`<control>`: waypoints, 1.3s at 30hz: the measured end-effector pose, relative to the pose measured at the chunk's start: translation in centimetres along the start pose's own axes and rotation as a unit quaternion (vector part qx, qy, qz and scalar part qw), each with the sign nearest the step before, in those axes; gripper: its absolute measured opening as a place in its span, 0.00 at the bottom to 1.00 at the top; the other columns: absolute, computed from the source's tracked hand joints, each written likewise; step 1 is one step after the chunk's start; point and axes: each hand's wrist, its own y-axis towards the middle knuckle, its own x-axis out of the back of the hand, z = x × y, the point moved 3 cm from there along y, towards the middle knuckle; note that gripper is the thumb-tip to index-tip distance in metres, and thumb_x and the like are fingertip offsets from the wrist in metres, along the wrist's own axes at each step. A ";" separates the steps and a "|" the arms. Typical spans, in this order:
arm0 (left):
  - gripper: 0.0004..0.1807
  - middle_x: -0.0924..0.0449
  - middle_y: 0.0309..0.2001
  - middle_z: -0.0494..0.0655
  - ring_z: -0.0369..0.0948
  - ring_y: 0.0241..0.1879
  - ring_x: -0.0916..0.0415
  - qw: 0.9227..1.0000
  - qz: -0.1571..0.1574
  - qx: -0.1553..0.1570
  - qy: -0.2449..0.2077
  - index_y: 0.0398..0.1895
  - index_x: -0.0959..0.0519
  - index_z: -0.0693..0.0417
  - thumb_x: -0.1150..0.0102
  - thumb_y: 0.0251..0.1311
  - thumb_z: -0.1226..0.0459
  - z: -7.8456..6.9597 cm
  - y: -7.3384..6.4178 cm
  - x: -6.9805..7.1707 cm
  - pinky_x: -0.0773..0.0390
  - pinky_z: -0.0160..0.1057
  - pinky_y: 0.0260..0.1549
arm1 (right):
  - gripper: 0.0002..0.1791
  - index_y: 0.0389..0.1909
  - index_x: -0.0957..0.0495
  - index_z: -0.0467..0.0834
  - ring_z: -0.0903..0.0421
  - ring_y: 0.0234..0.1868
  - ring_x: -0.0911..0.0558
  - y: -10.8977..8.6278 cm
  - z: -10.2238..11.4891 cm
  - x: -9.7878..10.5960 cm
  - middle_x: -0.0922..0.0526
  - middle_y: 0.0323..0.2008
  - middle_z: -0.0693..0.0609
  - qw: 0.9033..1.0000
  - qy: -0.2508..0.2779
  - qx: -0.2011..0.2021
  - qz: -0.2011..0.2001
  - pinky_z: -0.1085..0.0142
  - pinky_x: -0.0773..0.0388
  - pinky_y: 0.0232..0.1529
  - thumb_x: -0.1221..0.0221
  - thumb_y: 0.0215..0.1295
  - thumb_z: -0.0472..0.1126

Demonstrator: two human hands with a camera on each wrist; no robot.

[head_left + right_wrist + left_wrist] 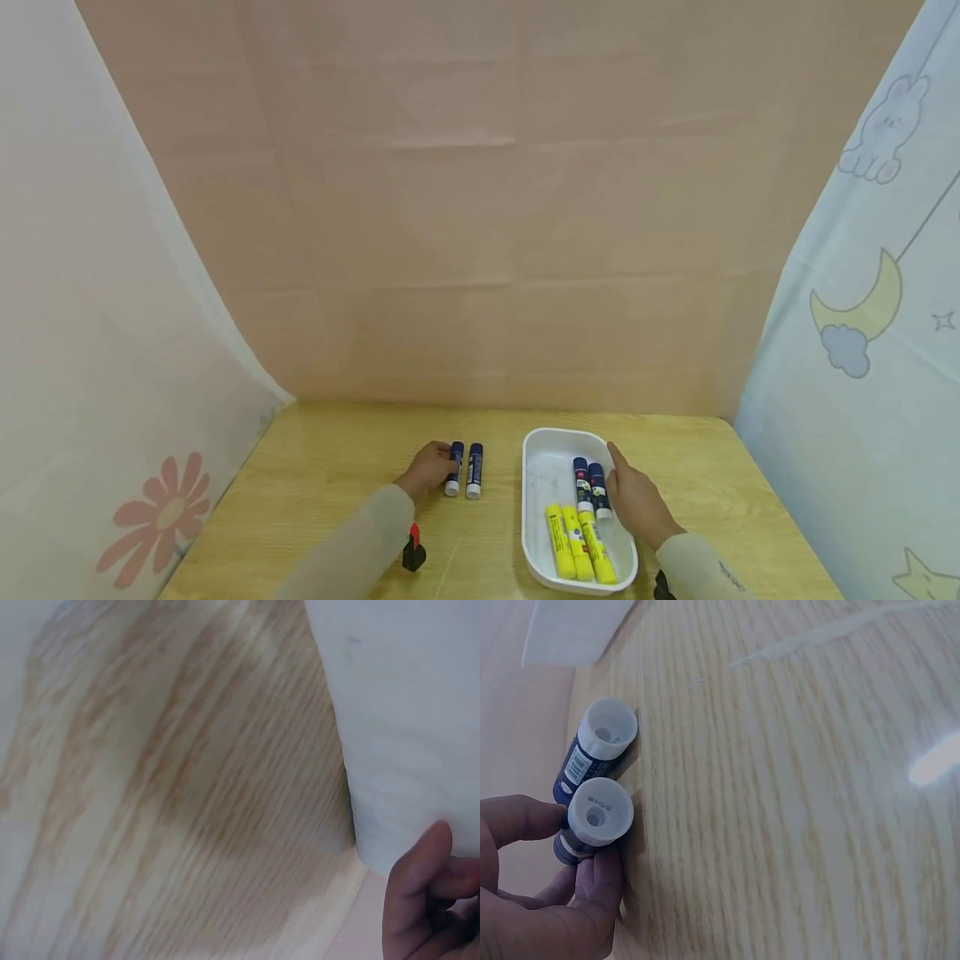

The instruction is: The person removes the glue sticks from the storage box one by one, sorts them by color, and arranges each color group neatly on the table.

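My left hand [431, 467] pinches a dark blue glue stick [600, 814] with a white end, its thumb on one side and fingers on the other. Right beside it on the table lies a second blue glue stick [474, 471]. A white tray [534, 492] sits to the right, and my right hand [637, 498] holds its right rim. In the right wrist view, curled fingers [412, 892] touch what appears to be the tray's outer wall [409, 750]. Inside the tray are two blue glue sticks [582, 483] and three yellow glue sticks [559, 542].
The wooden tabletop [337, 467] meets a peach backdrop [480, 250] at the back. Light cloth panels hang on the left [135, 292] and the right [840, 417]. Near my left sleeve is a small black item with a red tip [413, 554].
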 end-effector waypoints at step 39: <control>0.21 0.25 0.51 0.61 0.48 0.45 0.23 0.998 0.026 -0.031 -0.039 0.60 0.31 0.69 0.47 0.65 0.69 0.2 -0.3 0.0 0.19 0.45 0.41 | 0.31 0.75 0.52 0.35 0.38 0.55 0.23 -0.3 0.0 -0.1 0.28 0.60 0.31 1.000 0.006 0.002 -0.003 0.43 0.27 0.55 0.58 0.75 0.39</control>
